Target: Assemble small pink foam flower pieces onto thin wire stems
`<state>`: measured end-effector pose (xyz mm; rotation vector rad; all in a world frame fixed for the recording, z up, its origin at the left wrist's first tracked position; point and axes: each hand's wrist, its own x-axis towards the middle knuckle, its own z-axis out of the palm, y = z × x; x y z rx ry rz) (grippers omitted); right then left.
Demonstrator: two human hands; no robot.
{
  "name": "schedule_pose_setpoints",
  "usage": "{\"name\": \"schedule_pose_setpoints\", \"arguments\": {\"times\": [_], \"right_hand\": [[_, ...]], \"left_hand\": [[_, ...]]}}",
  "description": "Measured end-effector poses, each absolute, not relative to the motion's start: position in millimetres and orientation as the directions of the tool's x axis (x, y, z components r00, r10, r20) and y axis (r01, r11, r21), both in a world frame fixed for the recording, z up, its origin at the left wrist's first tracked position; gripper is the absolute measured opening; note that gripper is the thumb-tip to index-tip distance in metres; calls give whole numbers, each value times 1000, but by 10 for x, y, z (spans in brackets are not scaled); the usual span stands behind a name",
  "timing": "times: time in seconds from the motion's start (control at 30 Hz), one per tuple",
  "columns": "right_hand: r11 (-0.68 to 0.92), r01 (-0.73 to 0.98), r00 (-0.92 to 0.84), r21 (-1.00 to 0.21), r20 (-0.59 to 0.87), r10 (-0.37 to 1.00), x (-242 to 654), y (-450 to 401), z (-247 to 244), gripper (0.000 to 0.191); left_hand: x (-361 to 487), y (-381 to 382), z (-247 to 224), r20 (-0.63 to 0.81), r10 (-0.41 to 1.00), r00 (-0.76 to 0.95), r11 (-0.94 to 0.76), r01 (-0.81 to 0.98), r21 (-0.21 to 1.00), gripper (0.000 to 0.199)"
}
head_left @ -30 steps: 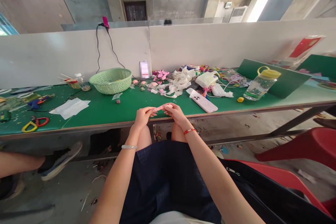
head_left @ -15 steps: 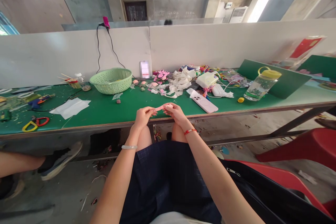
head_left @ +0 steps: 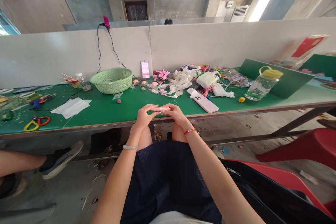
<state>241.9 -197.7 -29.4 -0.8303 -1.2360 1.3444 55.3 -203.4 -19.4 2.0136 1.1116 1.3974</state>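
I log both hands together at lower centre of the frame, just above the front edge of the bench (head_left: 105,113). The pink strip (head_left: 163,109) spans the gap between them, small and narrow, and partly hidden by the fingers. The left hand (head_left: 144,117) is closed in a light pinch on the strip's left end, and the right hand (head_left: 175,113) grasps its right end the same way. Neither hand is clenched or released. I judge that holding the strip from both sides and clear of the bench keeps so small a piece steady and away from the clutter.

Behind the hands, a loose pile of white ribbon (head_left: 181,82) and pink cut-outs (head_left: 161,75) lie along the far side of the bench, within reach. A pale pink phone (head_left: 203,100) lies right of centre, and a water bottle with a yellow lid (head_left: 262,85) stands further right, seemingly kept clear of the work. A green plastic basket (head_left: 111,81) sits left of centre. (Another person's leg (head_left: 18,162) shows at lower left, apart from the bench work.)
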Motion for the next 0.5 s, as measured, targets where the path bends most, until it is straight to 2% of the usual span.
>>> {"name": "schedule_pose_setpoints", "arguments": {"times": [0.1,0.3,0.5], "right_hand": [[88,-261,-197,-961,142,970,2410,-1977,-284,33],[43,-327,-210,-944,116,971,2396,-1983,-262,40],[63,-332,-157,-941,121,980,2402,-1976,-268,42]], "left_hand": [[546,-2028,-208,511,846,150,-529,352,772,17],[541,-2043,-193,422,898,125,-440,269,857,17],[532,-2019,-181,362,924,118,-380,207,902,29]]}}
